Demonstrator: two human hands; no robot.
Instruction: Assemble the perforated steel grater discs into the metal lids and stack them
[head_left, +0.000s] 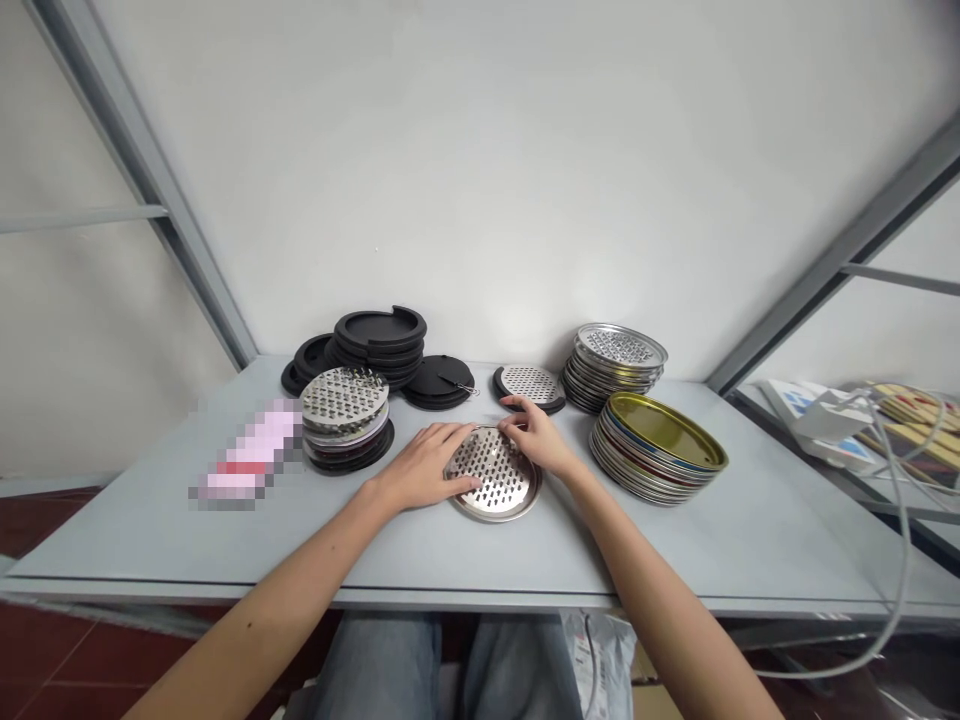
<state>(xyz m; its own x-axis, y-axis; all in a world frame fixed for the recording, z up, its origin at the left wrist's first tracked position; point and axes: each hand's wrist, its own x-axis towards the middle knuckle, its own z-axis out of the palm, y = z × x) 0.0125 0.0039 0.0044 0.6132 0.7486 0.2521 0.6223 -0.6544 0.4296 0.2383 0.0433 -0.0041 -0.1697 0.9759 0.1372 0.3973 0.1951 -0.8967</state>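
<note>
A round, perforated stainless-steel grater disc with a raised rim [495, 478] lay flat on the pale grey tabletop [150, 530], near the front middle, directly ahead of the person. The left hand [424, 462] rested palm-down on the disc's left portion, its fingers spread loosely and extended across the holed face, pressing rather than grasping. The right hand [538, 440] sat at the disc's far right edge, fingers curled with the tips pinched at the rim; whether it actually had a grip on the rim could not be told. Just behind that hand lay a second perforated steel disc seated on a black round base [529, 386]. To the left, close to the left hand, stood a short stack of perforated discs on black bases [345, 418], and beyond it a pile of black round plastic lids [379, 345] near the wall. At the back right rose a stack of shiny perforated steel discs [616, 364], and in front of it, near the right forearm, a stack of shallow round tins with gold-lacquered interiors [660, 445]. A blurred pink object [247, 455] lay on the table's left side.
</note>
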